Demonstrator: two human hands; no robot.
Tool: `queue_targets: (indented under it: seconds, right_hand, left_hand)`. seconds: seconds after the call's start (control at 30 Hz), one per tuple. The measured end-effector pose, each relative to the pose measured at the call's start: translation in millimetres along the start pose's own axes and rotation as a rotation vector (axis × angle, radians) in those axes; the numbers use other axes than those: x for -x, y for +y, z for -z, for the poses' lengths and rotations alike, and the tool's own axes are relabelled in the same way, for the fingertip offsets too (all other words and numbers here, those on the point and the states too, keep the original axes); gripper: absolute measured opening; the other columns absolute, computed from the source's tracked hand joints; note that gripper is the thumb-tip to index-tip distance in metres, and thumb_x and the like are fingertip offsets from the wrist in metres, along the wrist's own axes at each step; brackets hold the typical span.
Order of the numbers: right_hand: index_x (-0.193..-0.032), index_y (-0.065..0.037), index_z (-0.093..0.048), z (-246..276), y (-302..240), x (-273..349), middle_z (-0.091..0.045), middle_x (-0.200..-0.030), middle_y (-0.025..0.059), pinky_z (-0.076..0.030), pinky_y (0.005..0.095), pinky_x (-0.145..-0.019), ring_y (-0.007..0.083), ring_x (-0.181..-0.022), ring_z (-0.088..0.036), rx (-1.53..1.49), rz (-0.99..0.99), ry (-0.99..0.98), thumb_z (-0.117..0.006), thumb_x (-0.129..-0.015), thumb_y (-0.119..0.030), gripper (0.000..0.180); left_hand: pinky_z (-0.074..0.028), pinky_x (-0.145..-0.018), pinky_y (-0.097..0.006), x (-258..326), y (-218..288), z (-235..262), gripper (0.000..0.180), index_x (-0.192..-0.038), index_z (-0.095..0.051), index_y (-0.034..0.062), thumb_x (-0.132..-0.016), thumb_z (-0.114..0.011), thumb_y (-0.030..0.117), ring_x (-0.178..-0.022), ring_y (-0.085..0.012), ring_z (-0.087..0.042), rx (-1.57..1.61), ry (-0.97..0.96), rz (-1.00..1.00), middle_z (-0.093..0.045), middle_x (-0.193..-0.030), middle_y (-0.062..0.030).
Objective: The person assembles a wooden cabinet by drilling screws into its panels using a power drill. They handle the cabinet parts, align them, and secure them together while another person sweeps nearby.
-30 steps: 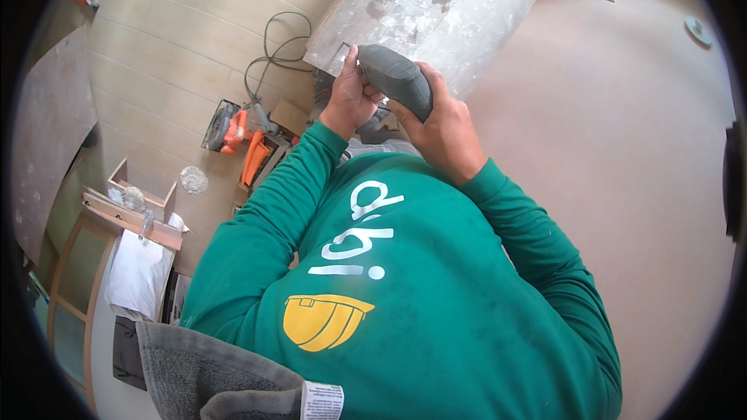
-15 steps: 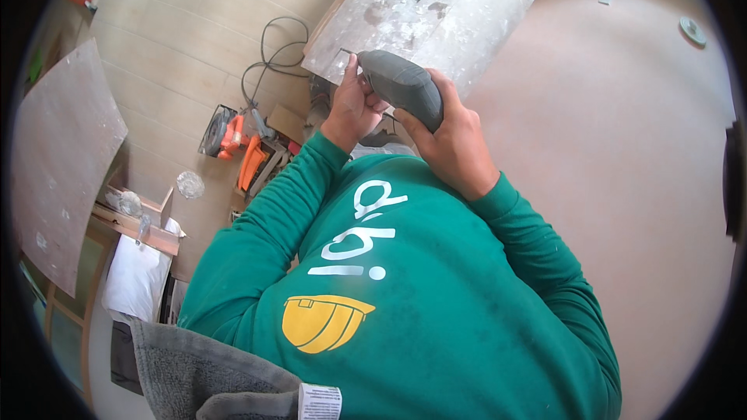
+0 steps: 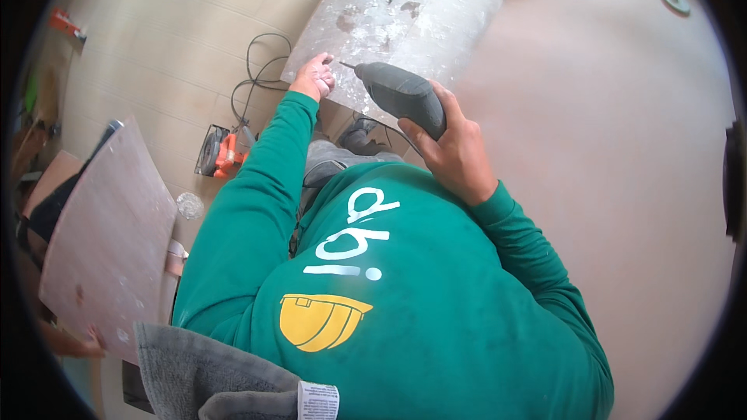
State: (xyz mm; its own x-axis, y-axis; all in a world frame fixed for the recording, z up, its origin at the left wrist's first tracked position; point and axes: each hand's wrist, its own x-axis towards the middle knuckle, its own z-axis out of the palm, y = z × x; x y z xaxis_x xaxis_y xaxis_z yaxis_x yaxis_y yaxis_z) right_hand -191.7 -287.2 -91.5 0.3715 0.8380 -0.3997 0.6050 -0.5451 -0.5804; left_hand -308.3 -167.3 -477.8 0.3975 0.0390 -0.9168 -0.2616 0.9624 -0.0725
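Observation:
My right hand (image 3: 461,146) is wrapped round the rear of a dark grey power drill (image 3: 401,96), whose thin bit (image 3: 347,64) points left. A dusty, white-speckled board (image 3: 420,23) lies ahead of the drill. My left hand (image 3: 315,78) is over the board's near left corner, close to the tip of the bit but apart from it. Its fingers are curled, with thumb and forefinger drawn together; whatever they may pinch is too small to make out.
An orange circular saw (image 3: 226,154) rests on the tiled floor by a dark cable (image 3: 247,82). At left another person's hand (image 3: 93,342) holds a large dusty panel (image 3: 117,241). A plain pinkish wall (image 3: 607,187) is on the right, with a round disc (image 3: 675,1) at its top.
My left hand has come away from the drill's front and moved left and forward to the board's corner. The large panel at left has shifted right, and another person's hand now shows on it.

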Motion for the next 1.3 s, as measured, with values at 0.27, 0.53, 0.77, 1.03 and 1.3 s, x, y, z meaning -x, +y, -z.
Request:
queue_targets:
  seconds: [0.27,0.53,0.77,1.03,1.3]
  right_hand:
    - [-0.142,-0.001,-0.051,44.4,81.3,62.7,-0.072,-0.111,0.026,-0.056,0.0421,-0.089,0.0371,-0.104,-0.073,-0.134,-0.119,0.186,-0.08,-0.09,-0.022,0.063]
    - [-0.133,0.001,-0.056,136.1,168.8,116.0,-0.068,-0.087,0.0071,-0.047,0.0261,-0.049,0.0099,-0.059,-0.059,-0.287,-0.376,0.443,-0.077,-0.094,-0.025,0.051]
    - [-0.12,-0.003,-0.059,148.0,278.2,110.6,-0.065,-0.083,0.0048,-0.044,0.024,-0.049,0.0081,-0.056,-0.056,-0.371,-0.28,0.334,-0.07,-0.1,-0.027,0.033]
    - [-0.117,-0.002,-0.059,157.7,341.2,106.9,-0.064,-0.08,0.0051,-0.044,0.0247,-0.047,0.0087,-0.055,-0.055,-0.208,-0.145,0.051,-0.069,-0.101,-0.035,0.037]
    - [-0.115,-0.002,-0.059,147.4,332.5,115.1,-0.063,-0.079,0.0051,-0.045,0.0247,-0.047,0.009,-0.053,-0.055,-0.131,-0.075,0.058,-0.068,-0.101,-0.035,0.037]
  left_hand:
    - [-0.032,-0.046,-0.026,48.5,-25.8,-31.3,0.026,-0.109,-0.064,0.0049,-0.1,-0.061,0.029,-0.052,-0.0074,-0.039,-0.239,-0.16,-0.39,-0.051,-0.074,0.0025]
    - [-0.033,-0.047,-0.02,74.8,-82.5,3.8,0.03,-0.129,-0.059,0.0045,-0.106,-0.055,0.024,-0.055,-0.0057,-0.043,-0.462,-0.283,-0.454,-0.053,-0.077,0.0029]
    - [-0.054,-0.074,-0.037,67.6,-218.5,136.1,0.022,-0.109,-0.068,0.0109,-0.102,-0.064,0.032,-0.077,-0.0186,-0.064,0.045,-0.004,-0.498,-0.066,-0.087,-0.0005]
    - [-0.051,-0.097,-0.056,58.2,-426.2,260.4,0.041,-0.111,-0.061,0.0113,-0.106,-0.045,0.048,-0.093,-0.0315,-0.063,0.843,0.317,-0.568,-0.067,-0.097,-0.0085]
    - [-0.035,-0.114,-0.064,83.5,-398.8,320.9,0.083,-0.151,-0.034,0.0072,-0.1,-0.032,0.073,-0.136,-0.0431,-0.044,1.216,0.335,-0.734,-0.043,-0.15,-0.0194]
